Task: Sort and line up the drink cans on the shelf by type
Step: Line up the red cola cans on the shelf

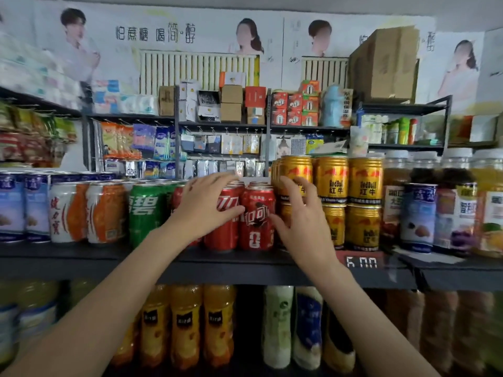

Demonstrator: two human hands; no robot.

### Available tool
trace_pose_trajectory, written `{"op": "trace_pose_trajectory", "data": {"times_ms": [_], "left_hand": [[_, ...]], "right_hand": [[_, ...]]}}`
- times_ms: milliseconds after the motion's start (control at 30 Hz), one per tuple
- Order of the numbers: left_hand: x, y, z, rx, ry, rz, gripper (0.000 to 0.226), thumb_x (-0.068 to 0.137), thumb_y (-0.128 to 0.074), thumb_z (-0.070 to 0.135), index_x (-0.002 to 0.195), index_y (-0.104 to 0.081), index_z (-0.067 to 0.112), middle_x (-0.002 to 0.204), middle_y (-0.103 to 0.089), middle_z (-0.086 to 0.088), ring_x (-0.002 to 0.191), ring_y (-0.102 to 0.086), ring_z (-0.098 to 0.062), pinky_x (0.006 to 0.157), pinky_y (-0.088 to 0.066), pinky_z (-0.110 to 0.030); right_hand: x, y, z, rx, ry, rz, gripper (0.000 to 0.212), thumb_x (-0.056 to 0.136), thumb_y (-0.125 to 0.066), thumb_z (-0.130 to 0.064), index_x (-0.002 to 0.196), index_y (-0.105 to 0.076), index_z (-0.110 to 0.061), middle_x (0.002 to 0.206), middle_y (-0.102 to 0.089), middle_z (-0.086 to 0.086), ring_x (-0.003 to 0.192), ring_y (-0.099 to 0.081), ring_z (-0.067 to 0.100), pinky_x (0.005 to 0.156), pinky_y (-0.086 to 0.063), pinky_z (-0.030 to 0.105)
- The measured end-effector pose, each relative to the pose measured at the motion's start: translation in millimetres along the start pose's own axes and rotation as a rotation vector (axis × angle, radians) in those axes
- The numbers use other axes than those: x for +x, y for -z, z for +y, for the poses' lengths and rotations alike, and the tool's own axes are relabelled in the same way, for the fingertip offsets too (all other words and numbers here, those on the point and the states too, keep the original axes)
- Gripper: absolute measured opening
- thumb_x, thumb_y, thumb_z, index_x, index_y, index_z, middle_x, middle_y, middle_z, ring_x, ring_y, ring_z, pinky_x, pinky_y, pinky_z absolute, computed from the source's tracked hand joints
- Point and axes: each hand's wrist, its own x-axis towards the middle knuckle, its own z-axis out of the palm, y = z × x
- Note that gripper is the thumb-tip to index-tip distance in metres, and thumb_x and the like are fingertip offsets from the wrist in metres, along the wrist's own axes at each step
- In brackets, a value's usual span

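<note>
Cans stand in a row on a dark shelf [81,258]: blue-white cans [35,205], orange-white cans [106,210], green Sprite cans [145,213], red cola cans and gold Red Bull cans [333,183] stacked two high. My left hand [202,205] holds the top of a red cola can [221,232], with the fingers over its rim and the thumb across its front. My right hand [302,221] is spread in front of the leftmost gold cans. Its thumb touches the right side of the front red cola can [257,232].
Fruit jars and tall blue-labelled cans [419,213] crowd the shelf to the right of the gold cans. A price tag [362,262] sits on the shelf edge. Orange juice bottles [187,322] fill the shelf below. Racks of small goods stand behind.
</note>
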Motion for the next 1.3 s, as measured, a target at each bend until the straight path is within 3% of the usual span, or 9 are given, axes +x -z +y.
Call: {"op": "trace_pose_trajectory", "data": {"times_ms": [133, 233, 333, 433, 933, 1067, 1133, 1233, 1300], "left_hand": [[-8, -17, 47, -0.043, -0.034, 0.104, 0.08, 0.08, -0.057, 0.052, 0.145, -0.016, 0.03, 0.151, -0.024, 0.008, 0.138, -0.02, -0.012, 0.114, -0.001, -0.036], [2, -33, 72, -0.012, -0.039, 0.138, 0.083, 0.082, -0.05, 0.058, 0.146, -0.004, 0.034, 0.152, -0.024, 0.005, 0.139, -0.022, -0.014, 0.114, 0.002, -0.039], [18, -46, 90, -0.033, 0.06, 0.134, 0.085, 0.081, -0.045, 0.065, 0.146, 0.001, 0.034, 0.143, -0.041, 0.001, 0.134, -0.032, -0.022, 0.114, -0.003, -0.047], [27, -57, 94, 0.014, 0.134, 0.168, 0.091, 0.08, -0.05, 0.064, 0.147, 0.0, 0.029, 0.133, -0.052, 0.001, 0.131, -0.036, -0.023, 0.113, -0.004, -0.047], [25, -75, 98, 0.102, 0.166, 0.305, 0.087, 0.083, -0.044, 0.064, 0.148, -0.002, 0.023, 0.131, -0.048, -0.004, 0.128, -0.034, -0.025, 0.111, -0.015, -0.044], [19, -71, 93, 0.018, 0.122, 0.31, 0.083, 0.085, -0.045, 0.06, 0.148, -0.006, 0.022, 0.139, -0.04, -0.005, 0.132, -0.029, -0.023, 0.113, -0.013, -0.041], [7, -65, 83, -0.034, 0.09, 0.38, 0.073, 0.088, -0.047, 0.051, 0.146, -0.016, 0.021, 0.139, -0.04, -0.004, 0.132, -0.03, -0.022, 0.113, -0.012, -0.039], [-14, -56, 60, -0.034, 0.091, 0.495, 0.057, 0.091, -0.049, 0.033, 0.142, -0.028, 0.02, 0.135, -0.044, -0.003, 0.128, -0.035, -0.021, 0.112, -0.016, -0.039], [-26, -48, 39, -0.004, 0.136, 0.497, 0.056, 0.091, -0.051, 0.027, 0.142, -0.028, 0.021, 0.135, -0.044, -0.003, 0.128, -0.036, -0.021, 0.111, -0.022, -0.041]], "right_hand": [[-3, 35, 52, -0.09, -0.172, 0.195, 0.07, 0.084, -0.066, -0.019, 0.143, -0.029, -0.022, 0.146, -0.023, 0.016, 0.128, -0.031, 0.036, 0.1, -0.035, 0.048], [-4, 37, 72, -0.119, -0.201, 0.112, 0.079, 0.082, -0.068, -0.02, 0.146, -0.022, -0.025, 0.145, -0.024, 0.016, 0.127, -0.033, 0.036, 0.098, -0.038, 0.046], [-12, 23, 76, -0.119, -0.138, 0.049, 0.078, 0.083, -0.067, -0.018, 0.147, -0.022, -0.025, 0.142, -0.032, 0.014, 0.127, -0.037, 0.03, 0.092, -0.044, 0.037], [-14, 16, 74, -0.066, -0.18, 0.058, 0.072, 0.086, -0.063, -0.015, 0.146, -0.024, -0.025, 0.141, -0.033, 0.013, 0.126, -0.037, 0.029, 0.086, -0.046, 0.032], [-13, 9, 71, -0.153, -0.161, 0.074, 0.066, 0.085, -0.065, -0.015, 0.142, -0.033, -0.024, 0.138, -0.035, 0.017, 0.119, -0.041, 0.032, 0.072, -0.052, 0.036], [-13, 14, 75, -0.117, -0.163, 0.057, 0.066, 0.085, -0.065, -0.015, 0.141, -0.033, -0.025, 0.139, -0.032, 0.015, 0.123, -0.037, 0.031, 0.076, -0.049, 0.034], [-15, 17, 69, -0.078, -0.135, 0.12, 0.065, 0.082, -0.067, -0.014, 0.139, -0.037, -0.023, 0.138, -0.032, 0.019, 0.121, -0.037, 0.035, 0.084, -0.047, 0.041], [-14, 13, 42, -0.02, 0.013, 0.231, 0.062, 0.08, -0.07, -0.012, 0.134, -0.041, -0.019, 0.134, -0.035, 0.02, 0.114, -0.04, 0.035, 0.087, -0.044, 0.046], [-9, 3, 16, 0.039, 0.107, 0.204, 0.063, 0.08, -0.07, -0.013, 0.134, -0.04, -0.02, 0.134, -0.036, 0.019, 0.117, -0.04, 0.032, 0.092, -0.044, 0.045]]}}
